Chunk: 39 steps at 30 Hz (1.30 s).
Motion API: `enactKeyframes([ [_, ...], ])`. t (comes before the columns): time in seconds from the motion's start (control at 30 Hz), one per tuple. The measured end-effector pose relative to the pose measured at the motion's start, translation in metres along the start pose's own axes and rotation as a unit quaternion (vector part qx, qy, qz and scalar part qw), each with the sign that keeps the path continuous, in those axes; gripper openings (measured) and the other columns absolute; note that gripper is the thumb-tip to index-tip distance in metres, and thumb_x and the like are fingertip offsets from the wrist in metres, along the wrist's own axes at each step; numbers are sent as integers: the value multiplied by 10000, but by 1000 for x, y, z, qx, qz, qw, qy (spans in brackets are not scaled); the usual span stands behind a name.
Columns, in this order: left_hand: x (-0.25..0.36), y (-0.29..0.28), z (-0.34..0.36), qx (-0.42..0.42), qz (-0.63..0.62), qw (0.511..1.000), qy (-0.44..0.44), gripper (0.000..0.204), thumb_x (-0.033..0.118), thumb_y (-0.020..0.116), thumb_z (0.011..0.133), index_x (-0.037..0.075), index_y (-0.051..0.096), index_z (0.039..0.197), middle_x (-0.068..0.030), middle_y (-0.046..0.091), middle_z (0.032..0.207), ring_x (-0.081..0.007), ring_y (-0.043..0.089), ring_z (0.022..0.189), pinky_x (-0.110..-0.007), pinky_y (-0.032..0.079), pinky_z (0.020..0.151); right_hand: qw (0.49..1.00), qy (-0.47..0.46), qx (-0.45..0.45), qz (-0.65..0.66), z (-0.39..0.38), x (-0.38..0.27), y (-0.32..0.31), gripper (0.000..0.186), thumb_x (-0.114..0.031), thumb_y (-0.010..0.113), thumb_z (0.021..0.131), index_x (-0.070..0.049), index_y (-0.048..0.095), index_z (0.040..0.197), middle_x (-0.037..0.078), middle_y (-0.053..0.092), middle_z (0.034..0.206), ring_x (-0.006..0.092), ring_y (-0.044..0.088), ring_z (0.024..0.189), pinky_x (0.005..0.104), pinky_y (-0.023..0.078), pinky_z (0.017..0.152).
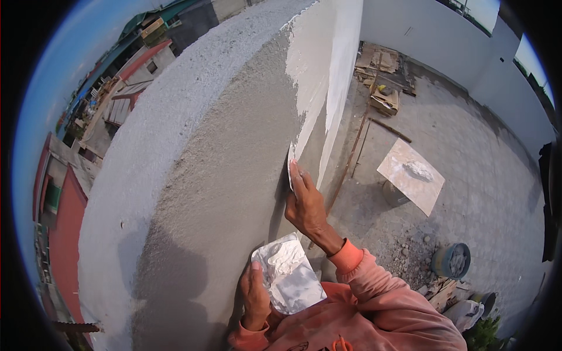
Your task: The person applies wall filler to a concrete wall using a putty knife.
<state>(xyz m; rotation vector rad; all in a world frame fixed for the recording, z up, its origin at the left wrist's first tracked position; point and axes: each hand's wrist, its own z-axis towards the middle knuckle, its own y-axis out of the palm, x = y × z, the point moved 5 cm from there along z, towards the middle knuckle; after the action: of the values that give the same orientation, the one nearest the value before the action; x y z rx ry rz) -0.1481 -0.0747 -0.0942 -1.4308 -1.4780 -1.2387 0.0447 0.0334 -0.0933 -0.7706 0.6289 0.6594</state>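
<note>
Orange shirt spans the lower edge; a partly white-coated wall, centre; lower centre, a putty-laden board, edge clamped by fingers of the left hand; mid-frame, the right hand, fingers pinching a thin blade.

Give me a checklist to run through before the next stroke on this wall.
1. Left hand grips the square hand board: ok.
2. White paste on that board: ok, a thick heap toward its upper part.
3. Right hand holds the spreading blade: ok.
4. Blade edge flat on the wall: cannot tell, the blade shows nearly edge-on.
5. White coat covering the wall: not ok, its edge is ragged and grey surface shows beside it.
6. Firm footing: cannot tell, feet are out of view.
</note>
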Motion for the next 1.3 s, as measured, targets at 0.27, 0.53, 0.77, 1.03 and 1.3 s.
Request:
enactKeyframes([
  [0.27,6,52,41,65,-59,996,14,481,335,406,1061,-62,564,1281,-168,641,1218,-241,658,1069,-349,522,930,952,152,-210,161,-9,40,-103,628,115,507,809,-58,487,1412,217,588,1307,408,612,1120,414,534,881],
  [0.53,-3,126,118,41,-53,996,55,448,307,411,1067,-59,560,1278,-150,645,1203,-216,648,1073,-331,526,909,923,-247,-293,-41,50,25,-185,674,31,623,696,-44,544,1361,152,589,1358,317,574,1247,462,441,1034],
  [0.77,15,173,133,36,-22,997,71,420,283,386,1080,-61,613,1158,-110,667,1076,-151,587,962,-309,461,867,887,-304,-324,-124,56,43,-186,488,-164,526,918,-45,504,1391,162,568,1366,308,560,1245,469,402,1049],
  [1.03,2,199,153,5,22,998,58,458,318,406,1067,-78,582,1219,-149,673,1109,-187,670,947,-312,534,830,835,-362,-393,-129,69,68,-194,378,-171,523,908,-42,592,1257,131,618,1271,270,604,1186,428,446,974],
  [1.3,-17,187,187,94,55,993,49,441,281,364,1074,-71,620,1139,-134,668,1053,-173,595,960,-332,458,889,790,-218,-571,54,112,111,-198,386,-35,618,834,-52,636,1219,109,685,1150,260,658,1055,368,502,854],
])
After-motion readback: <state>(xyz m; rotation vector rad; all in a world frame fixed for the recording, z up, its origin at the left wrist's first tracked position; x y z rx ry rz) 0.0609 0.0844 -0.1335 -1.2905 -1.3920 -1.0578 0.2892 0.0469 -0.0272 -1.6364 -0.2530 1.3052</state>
